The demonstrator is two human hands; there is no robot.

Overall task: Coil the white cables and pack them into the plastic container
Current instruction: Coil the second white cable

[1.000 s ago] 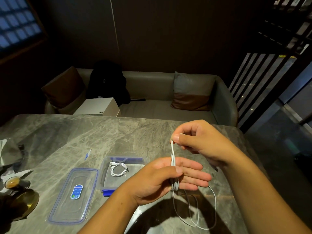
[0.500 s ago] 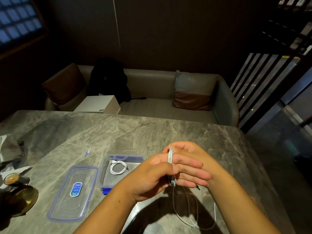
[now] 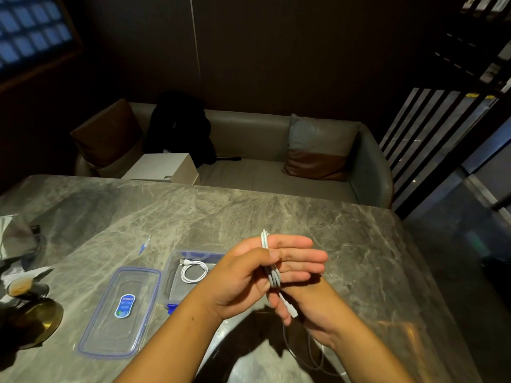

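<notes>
Since 1 second ago your right hand (image 3: 318, 313) has dropped from above the left hand (image 3: 243, 275) to just beneath it, laying another turn of the white cable (image 3: 272, 275) round. Your left grip is clamped on the bundle: 4 fingers straight, thumb pressing the turns against the forefinger. Your right grip, blurred, is closed on the loose end by its plug (image 3: 290, 310). The rest of the slack hangs below both hands.

The bundle is a long, narrow loop, its long axis crossing your left fingers, near to far. The container (image 3: 172, 275) sits on the table (image 3: 276, 211) to the left of the bundle, just beside your left forearm, so the left hand is nearer for the drop. Its long axis also runs near to far, so I judge the loop goes in unturned. 1 coiled cable (image 3: 193, 270) already lies inside.

Thin, smooth and springy, the cable may unwind if released. Container and lid (image 3: 119, 313) are clear hard plastic with blue rims, and the table is polished, veined grey stone.
</notes>
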